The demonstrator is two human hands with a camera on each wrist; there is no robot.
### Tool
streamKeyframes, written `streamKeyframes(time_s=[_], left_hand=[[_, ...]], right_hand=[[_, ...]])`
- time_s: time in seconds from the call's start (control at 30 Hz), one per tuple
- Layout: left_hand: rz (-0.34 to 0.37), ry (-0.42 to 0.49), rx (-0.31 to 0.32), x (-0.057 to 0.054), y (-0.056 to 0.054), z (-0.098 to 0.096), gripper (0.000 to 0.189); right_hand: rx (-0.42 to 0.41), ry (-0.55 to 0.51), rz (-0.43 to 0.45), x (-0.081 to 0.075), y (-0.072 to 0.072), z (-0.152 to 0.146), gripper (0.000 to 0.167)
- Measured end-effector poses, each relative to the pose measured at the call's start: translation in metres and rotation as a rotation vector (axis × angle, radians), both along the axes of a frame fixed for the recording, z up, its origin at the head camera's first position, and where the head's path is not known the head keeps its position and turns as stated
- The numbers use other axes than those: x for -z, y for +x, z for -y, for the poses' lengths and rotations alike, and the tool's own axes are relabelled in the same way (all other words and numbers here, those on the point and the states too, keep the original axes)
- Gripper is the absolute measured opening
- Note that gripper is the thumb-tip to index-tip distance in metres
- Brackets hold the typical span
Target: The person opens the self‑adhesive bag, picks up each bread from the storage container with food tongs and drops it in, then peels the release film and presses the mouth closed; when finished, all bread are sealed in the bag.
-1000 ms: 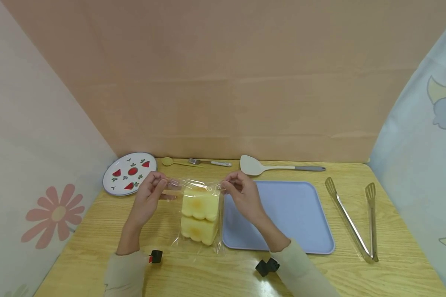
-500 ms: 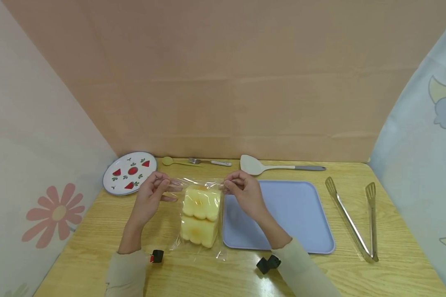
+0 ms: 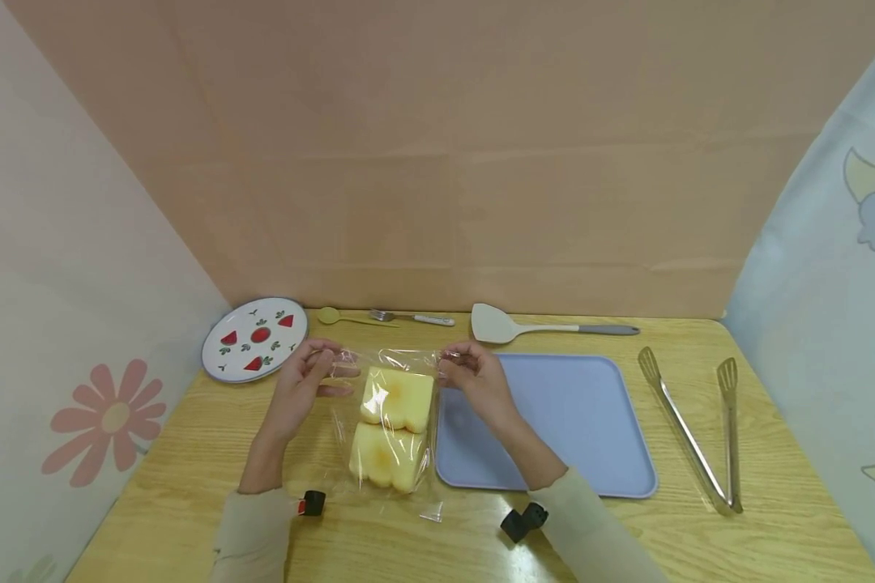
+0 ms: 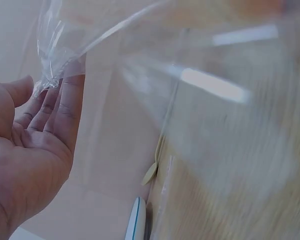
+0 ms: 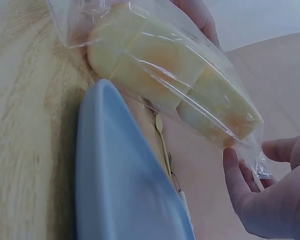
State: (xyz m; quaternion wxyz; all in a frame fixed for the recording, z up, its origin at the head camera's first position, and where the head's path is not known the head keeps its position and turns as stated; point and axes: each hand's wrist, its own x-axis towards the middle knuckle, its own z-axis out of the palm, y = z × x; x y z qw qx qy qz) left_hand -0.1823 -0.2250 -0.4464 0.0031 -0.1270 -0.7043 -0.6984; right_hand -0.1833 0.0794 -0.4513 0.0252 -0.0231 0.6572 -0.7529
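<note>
Two pale yellow pieces of bread [image 3: 385, 455] with browned patches sit one above the other inside a clear plastic bag [image 5: 230, 107]. My left hand [image 3: 296, 387] pinches the bag's upper left corner between thumb and fingers, its other fingers spread behind the film. At the opposite corner my right hand [image 3: 484, 389] grips the gathered film, thumb against fingers. Stretched between both hands, the bag's top edge runs roughly level, with the bread hanging below it over the wooden table. In the left wrist view, glare on the film blurs much of what lies behind.
A blue tray [image 3: 554, 429] lies right of the bag, partly under my right forearm. Metal tongs [image 3: 689, 433] spread open beyond it. Along the back are a strawberry-patterned plate [image 3: 244, 336], a yellow spoon [image 3: 329, 317], a fork [image 3: 408, 317] and a white spatula [image 3: 492, 325].
The bread pieces have shifted inside the bag: the lower one has moved down and left, and the gap between them shows more. Both hands keep their grip, the left slightly further right.
</note>
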Motion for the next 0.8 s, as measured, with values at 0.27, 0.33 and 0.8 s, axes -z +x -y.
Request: streamKeyframes(time_s=[0.27, 0.33, 0.8], left_hand=[[0.056, -0.023, -0.026, 0.005, -0.003, -0.001, 0.039], [0.093, -0.037, -0.028, 0.006, -0.003, 0.0, 0.042], [0.231, -0.051, 0.026, 0.013, -0.006, 0.009, 0.059]], right_hand=[[-0.021, -0.013, 0.028, 0.006, 0.0, 0.001, 0.04], [-0.033, -0.026, 0.03, 0.008, 0.0, 0.001, 0.041], [-0.055, -0.012, 0.037, 0.016, -0.004, -0.001, 0.053]])
